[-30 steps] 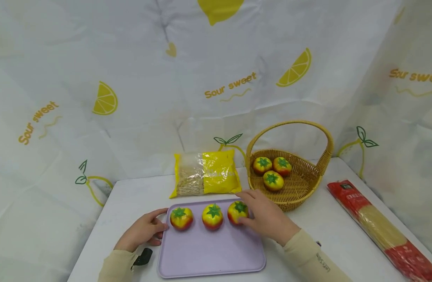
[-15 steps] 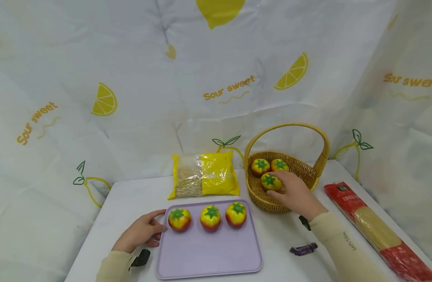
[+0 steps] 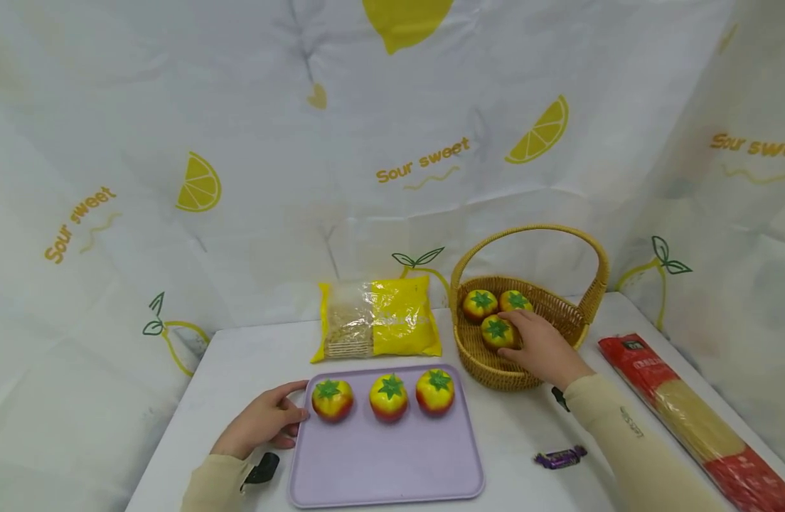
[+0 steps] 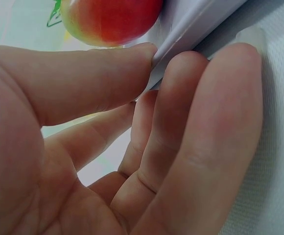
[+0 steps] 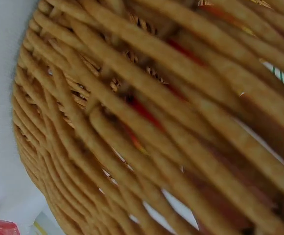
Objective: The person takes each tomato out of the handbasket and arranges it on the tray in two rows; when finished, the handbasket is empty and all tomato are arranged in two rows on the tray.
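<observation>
My right hand (image 3: 546, 348) reaches into the wicker basket (image 3: 501, 378), thumb and fingers round the front fruit (image 3: 497, 331), yellow-red with a green star-shaped top. Two similar fruits (image 3: 480, 305) sit behind it. In the right wrist view the basket's weave (image 5: 107, 98) fills most of the picture and hides this grip. At the lilac tray's left edge, my left hand (image 3: 261, 423) holds the tray (image 3: 386, 469) with thumb and curled fingers. The left wrist view has the thumb (image 4: 93, 78) against the tray's side. Along the tray's far side stand three fruits (image 3: 388, 400) in a row.
A yellow packet (image 3: 402, 320) with a see-through half lies behind the tray. To the basket's right is a long red packet of noodles (image 3: 693, 412). A small purple-wrapped candy (image 3: 560, 457) lies between the tray and my right sleeve. Printed cloth (image 3: 303, 178) hangs behind.
My right hand has let go of the rightmost fruit on the tray and moved right into the basket, onto the front fruit there. The left hand stays at the tray's edge.
</observation>
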The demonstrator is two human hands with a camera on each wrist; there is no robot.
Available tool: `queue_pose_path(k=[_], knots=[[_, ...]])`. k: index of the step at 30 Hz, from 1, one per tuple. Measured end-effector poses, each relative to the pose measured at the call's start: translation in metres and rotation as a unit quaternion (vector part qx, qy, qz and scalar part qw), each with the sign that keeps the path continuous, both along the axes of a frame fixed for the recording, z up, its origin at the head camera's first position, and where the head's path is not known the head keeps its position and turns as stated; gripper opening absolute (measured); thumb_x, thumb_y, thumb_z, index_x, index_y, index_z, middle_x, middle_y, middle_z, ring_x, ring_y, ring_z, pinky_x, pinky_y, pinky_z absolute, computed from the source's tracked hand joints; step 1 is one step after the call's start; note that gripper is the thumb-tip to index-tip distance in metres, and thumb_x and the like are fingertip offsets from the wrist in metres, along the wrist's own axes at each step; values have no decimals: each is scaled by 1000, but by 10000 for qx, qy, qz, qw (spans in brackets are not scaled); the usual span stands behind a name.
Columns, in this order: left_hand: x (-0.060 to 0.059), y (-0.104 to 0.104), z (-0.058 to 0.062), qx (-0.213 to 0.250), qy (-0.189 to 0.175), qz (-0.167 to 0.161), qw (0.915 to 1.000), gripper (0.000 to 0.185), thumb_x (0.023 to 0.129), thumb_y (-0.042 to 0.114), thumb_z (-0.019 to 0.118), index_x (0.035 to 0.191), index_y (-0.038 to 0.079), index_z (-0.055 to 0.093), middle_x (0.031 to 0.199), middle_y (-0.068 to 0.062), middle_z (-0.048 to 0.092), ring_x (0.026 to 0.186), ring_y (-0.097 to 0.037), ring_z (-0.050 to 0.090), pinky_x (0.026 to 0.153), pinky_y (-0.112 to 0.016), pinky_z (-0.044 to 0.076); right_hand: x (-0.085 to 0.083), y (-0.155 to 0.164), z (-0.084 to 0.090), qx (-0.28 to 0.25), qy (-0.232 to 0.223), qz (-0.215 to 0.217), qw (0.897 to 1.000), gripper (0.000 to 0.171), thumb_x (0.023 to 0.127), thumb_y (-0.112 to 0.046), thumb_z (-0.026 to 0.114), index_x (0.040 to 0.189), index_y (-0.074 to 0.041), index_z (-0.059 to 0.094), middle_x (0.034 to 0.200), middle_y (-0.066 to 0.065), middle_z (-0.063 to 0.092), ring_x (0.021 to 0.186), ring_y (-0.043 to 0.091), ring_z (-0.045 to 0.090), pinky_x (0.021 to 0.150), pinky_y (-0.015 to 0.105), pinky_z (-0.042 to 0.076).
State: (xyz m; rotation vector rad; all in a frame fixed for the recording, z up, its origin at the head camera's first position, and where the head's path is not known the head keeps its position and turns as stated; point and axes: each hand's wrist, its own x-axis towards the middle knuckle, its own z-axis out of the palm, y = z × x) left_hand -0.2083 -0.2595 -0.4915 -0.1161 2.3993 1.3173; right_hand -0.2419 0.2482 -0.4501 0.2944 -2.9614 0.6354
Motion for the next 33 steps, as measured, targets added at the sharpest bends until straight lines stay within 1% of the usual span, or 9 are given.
queue_pose_path(k=[3,12,20,23,30,33], knots=[[0,0,-1,-6,-2,-15,10000,67,88,21,78,149,17,48,88,-10,62,67,-20,62,62,-36,63,-2,0,-1,23,-53,-30,10000,64,89,-30,78,143,-10,51,145,23,51,130,47,51,105,65,44],[1,1,-1,-24,20,-46,10000,67,88,22,78,148,17,49,88,-10,63,67,-20,62,61,-36,62,-7,0,-6,14,-115,-72,9999,65,90,-26,77,145,-7,49,148,25,49,131,49,50,106,65,43],[1,0,-2,30,11,-46,10000,68,88,22,78,149,16,49,89,-10,63,68,-20,62,61,-36,63,-10,-2,-5,-61,-221,-100,9997,64,90,-23,77,145,-7,49,148,26,49,131,49,50,106,66,43],[0,-1,-4,58,50,-74,9999,68,88,21,78,149,16,48,89,-10,63,67,-20,62,61,-37,62,-12,-3,-5,-62,-198,-105,9997,64,90,-22,77,145,-6,50,148,26,49,132,49,50,106,66,43],[0,-2,-3,26,59,-86,9999,69,88,22,79,149,16,48,89,-10,63,69,-20,62,62,-36,62,-15,-2,-6,-80,-168,-90,9998,63,90,-25,77,145,-5,50,148,26,49,133,49,49,107,66,42],[-1,-1,-3,55,48,-47,10000,68,88,22,79,149,17,49,89,-10,63,69,-20,62,63,-36,63,-14,0,-5,-189,-150,-56,9997,63,90,-26,77,144,-5,51,147,25,50,133,49,49,108,66,42]])
